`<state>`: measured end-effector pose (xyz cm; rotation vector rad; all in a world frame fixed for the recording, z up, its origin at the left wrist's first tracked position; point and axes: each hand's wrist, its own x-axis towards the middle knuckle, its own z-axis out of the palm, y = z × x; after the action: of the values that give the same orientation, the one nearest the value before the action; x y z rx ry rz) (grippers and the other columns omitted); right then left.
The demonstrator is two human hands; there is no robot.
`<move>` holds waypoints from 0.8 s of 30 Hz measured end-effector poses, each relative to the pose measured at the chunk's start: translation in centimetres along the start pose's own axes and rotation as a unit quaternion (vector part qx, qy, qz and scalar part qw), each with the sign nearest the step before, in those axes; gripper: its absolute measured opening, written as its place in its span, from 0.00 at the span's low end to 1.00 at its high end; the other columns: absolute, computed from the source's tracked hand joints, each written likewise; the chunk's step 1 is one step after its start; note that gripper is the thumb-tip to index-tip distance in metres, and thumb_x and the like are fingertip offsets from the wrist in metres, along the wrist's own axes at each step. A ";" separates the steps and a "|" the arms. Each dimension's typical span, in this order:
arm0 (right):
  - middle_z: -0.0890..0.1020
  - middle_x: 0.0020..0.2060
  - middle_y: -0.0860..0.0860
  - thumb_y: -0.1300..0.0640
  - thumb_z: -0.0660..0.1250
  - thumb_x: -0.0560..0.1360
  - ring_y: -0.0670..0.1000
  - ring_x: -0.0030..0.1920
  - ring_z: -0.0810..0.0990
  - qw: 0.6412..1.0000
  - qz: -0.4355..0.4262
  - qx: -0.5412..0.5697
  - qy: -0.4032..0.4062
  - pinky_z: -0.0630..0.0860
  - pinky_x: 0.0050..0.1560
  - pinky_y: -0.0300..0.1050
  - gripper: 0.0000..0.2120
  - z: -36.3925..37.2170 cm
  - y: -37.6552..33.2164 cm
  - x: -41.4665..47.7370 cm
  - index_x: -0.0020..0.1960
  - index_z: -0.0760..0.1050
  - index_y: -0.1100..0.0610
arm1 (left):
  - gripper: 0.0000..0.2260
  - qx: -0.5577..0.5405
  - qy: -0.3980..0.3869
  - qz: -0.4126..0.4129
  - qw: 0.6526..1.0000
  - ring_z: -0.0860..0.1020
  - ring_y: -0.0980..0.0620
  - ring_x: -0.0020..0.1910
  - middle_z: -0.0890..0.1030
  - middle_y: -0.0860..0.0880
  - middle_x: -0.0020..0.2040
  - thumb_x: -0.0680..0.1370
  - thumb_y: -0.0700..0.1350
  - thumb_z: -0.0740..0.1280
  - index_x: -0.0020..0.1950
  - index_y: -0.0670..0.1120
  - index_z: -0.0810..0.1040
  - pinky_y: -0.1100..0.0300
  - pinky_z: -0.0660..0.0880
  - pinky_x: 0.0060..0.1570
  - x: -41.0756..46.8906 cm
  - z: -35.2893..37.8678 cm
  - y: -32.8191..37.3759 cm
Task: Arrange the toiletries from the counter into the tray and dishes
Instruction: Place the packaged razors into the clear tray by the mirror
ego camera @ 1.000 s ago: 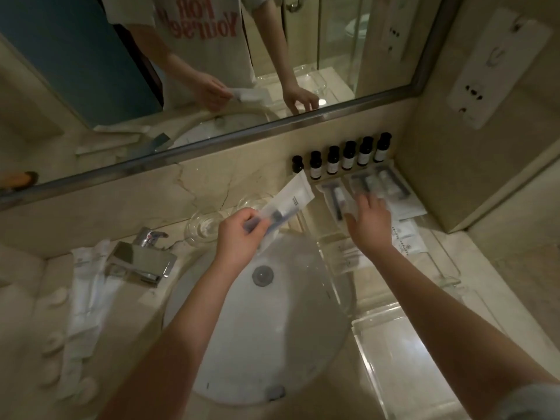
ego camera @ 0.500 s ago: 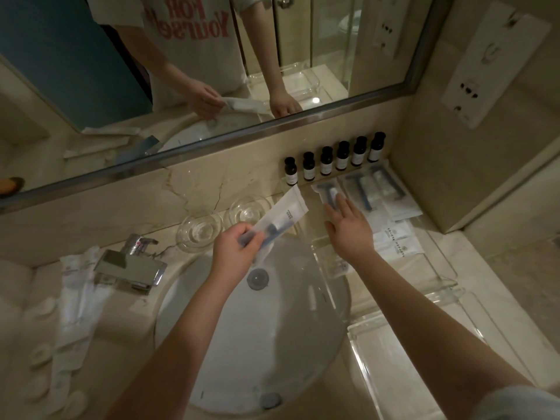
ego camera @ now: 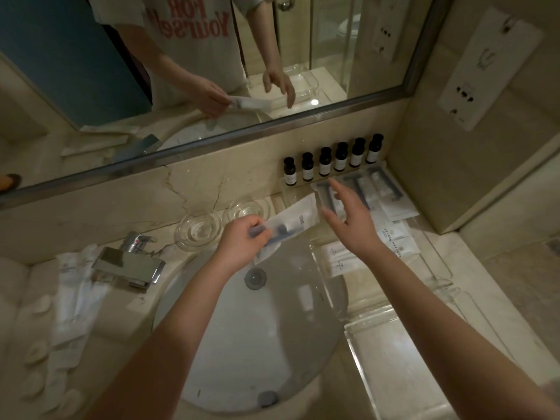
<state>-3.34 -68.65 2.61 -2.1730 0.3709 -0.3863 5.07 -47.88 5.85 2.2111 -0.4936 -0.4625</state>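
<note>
Bench, left: wrapped packets (ego camera: 72,286) beside the tap (ego camera: 130,262). Centre: your left grip (ego camera: 242,242) pinches a clear sachet (ego camera: 298,218) over the basin (ego camera: 272,344), long axis pointing up-right toward the tray (ego camera: 428,237). Right: your right grip (ego camera: 353,225), spread and empty, hovers just past the sachet's far end, above the tray.

Hotel bathroom: round sink (ego camera: 257,344), chrome faucet (ego camera: 128,265), wall mirror (ego camera: 181,71), row of small toiletry bottles (ego camera: 333,160), marble table (ego camera: 500,298).

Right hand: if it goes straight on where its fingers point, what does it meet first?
Likely the razor packet just ahead of the right hand; if it passes above that, the dark bottles. Height unclear.
</note>
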 end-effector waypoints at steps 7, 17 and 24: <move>0.78 0.37 0.47 0.59 0.73 0.70 0.46 0.37 0.75 0.974 0.083 0.063 -0.202 0.71 0.39 0.41 0.06 -1.3 -2.3 0.3 0.45 0.79 0.55 | 0.05 0.042 -0.112 0.040 0.992 0.76 0.50 0.40 0.78 0.48 0.41 0.74 0.39 0.69 0.40 0.49 0.78 0.60 0.71 0.39 2.0 -0.5 3.0; 0.74 0.32 0.55 0.64 0.67 0.73 0.51 0.35 0.72 0.945 0.227 0.230 0.043 0.70 0.38 0.45 0.05 1.3 0.3 -0.8 0.39 0.74 0.62 | 0.10 -0.222 -0.020 -0.206 0.953 0.75 0.51 0.43 0.77 0.46 0.46 0.76 0.52 0.66 0.47 0.46 0.75 0.59 0.69 0.38 4.0 5.3 3.4; 0.82 0.39 0.50 0.62 0.67 0.74 0.49 0.39 0.79 0.965 0.209 0.156 0.030 0.76 0.43 0.45 0.04 0.3 2.9 -1.3 0.43 0.79 0.54 | 0.16 -0.210 0.022 -0.201 0.957 0.65 0.50 0.30 0.65 0.45 0.32 0.74 0.43 0.67 0.32 0.47 0.62 0.58 0.61 0.30 7.4 8.9 3.9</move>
<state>-4.73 -69.59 -0.11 -1.7228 0.7349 -0.2518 6.39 -59.53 2.25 1.8941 0.0861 -0.6606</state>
